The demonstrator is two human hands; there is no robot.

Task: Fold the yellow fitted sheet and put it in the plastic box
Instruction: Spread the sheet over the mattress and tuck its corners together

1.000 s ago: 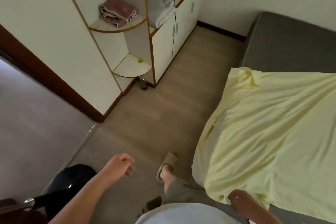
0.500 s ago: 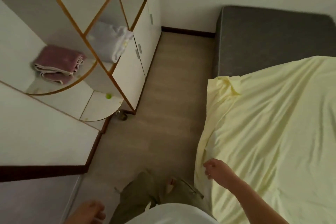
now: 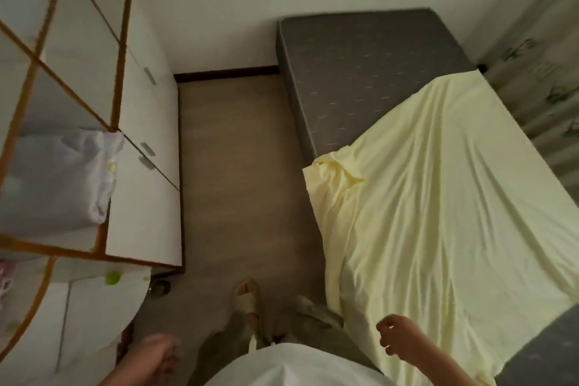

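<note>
Head view: blurred left hand (image 3: 156, 357)

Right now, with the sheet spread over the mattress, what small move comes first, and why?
Probably bring the right hand down to pinch the yellow sheet at its near edge. That hand hangs loosely curled over that edge, holding nothing; the left hand is off over the floor. The sheet lies unfolded.

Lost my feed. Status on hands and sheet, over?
Left hand, right hand empty. Yellow sheet spread on mattress, unfolded. Plastic box not in view.
</note>
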